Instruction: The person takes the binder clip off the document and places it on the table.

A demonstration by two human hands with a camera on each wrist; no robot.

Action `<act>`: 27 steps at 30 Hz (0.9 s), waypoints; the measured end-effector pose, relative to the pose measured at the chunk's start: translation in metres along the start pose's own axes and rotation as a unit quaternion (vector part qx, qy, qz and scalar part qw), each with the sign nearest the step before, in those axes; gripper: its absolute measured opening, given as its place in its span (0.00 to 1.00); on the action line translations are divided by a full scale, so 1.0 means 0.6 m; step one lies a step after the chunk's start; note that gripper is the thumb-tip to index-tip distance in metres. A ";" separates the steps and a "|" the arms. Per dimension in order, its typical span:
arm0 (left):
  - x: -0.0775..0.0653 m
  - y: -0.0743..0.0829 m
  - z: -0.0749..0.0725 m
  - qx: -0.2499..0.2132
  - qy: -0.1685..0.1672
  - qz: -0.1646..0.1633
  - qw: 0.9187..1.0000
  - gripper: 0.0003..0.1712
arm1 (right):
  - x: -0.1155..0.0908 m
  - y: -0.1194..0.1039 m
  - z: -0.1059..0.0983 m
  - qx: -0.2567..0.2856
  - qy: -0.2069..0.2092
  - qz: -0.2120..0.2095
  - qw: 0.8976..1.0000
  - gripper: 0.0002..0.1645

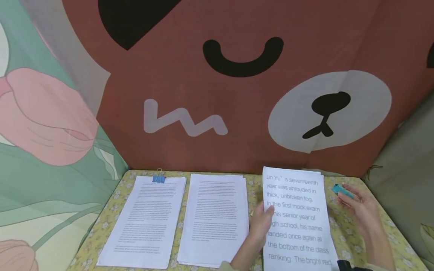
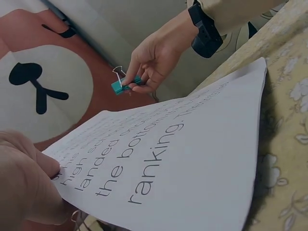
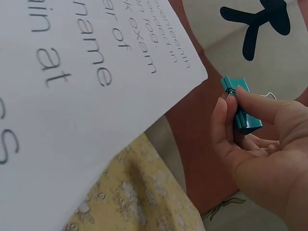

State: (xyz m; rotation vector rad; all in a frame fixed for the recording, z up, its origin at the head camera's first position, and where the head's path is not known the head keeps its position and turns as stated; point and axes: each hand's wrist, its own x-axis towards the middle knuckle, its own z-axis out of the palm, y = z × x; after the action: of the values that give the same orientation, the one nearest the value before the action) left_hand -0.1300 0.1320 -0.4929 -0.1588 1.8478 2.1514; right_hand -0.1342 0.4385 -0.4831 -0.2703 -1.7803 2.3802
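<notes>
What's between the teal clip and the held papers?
In the head view, only bare floral tablecloth shows between the teal clip and the held papers.

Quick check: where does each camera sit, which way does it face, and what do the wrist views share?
Head: worn on the head, facing forward and down at the patterned table; left hand grips large-print sheets, right hand holds a teal clip.
Left wrist: on that wrist, facing across the sheets; part of the left hand, the right hand and a sleeve show.
Right wrist: on that wrist, facing the clip; only the right hand shows.
Wrist views share: sheets, clip, right hand, printed muzzle.
</notes>
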 end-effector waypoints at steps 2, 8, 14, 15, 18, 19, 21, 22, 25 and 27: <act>0.003 -0.005 0.006 0.001 0.006 -0.001 1.000 0.17 | 0.000 0.003 -0.006 -0.014 0.004 0.014 1.000 0.13; 0.013 -0.023 0.018 0.007 0.019 0.004 1.000 0.18 | -0.003 0.013 -0.022 -0.024 0.016 0.066 0.997 0.14; 0.024 -0.039 0.029 0.008 0.020 0.003 1.000 0.20 | -0.006 0.028 -0.034 -0.037 0.008 0.074 0.997 0.20; 0.026 -0.041 0.030 0.009 0.021 0.002 1.000 0.20 | -0.007 0.031 -0.036 -0.041 0.004 0.077 0.996 0.21; 0.030 -0.045 0.036 0.012 0.024 -0.003 1.000 0.19 | -0.008 0.037 -0.043 -0.056 -0.003 0.095 0.994 0.21; 0.031 -0.046 0.038 0.013 0.024 -0.002 1.000 0.19 | -0.009 0.038 -0.045 -0.066 -0.003 0.104 0.992 0.20; 0.033 -0.048 0.042 0.015 0.023 0.003 1.000 0.18 | -0.008 0.040 -0.049 -0.079 -0.002 0.118 0.990 0.19; 0.034 -0.049 0.044 0.016 0.024 0.005 1.000 0.18 | -0.008 0.042 -0.051 -0.083 0.000 0.125 0.989 0.16; 0.036 -0.052 0.046 0.016 0.025 0.014 0.999 0.18 | -0.006 0.046 -0.056 -0.103 0.002 0.146 0.984 0.11; 0.039 -0.056 0.047 0.016 0.023 0.017 0.999 0.20 | -0.005 0.051 -0.059 -0.115 0.004 0.163 0.980 0.20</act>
State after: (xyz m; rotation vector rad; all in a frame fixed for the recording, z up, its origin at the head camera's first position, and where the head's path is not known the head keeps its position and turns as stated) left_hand -0.1389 0.1675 -0.5264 -0.1736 1.9223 2.1579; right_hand -0.1234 0.4623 -0.5220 -0.6456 -2.1542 2.3639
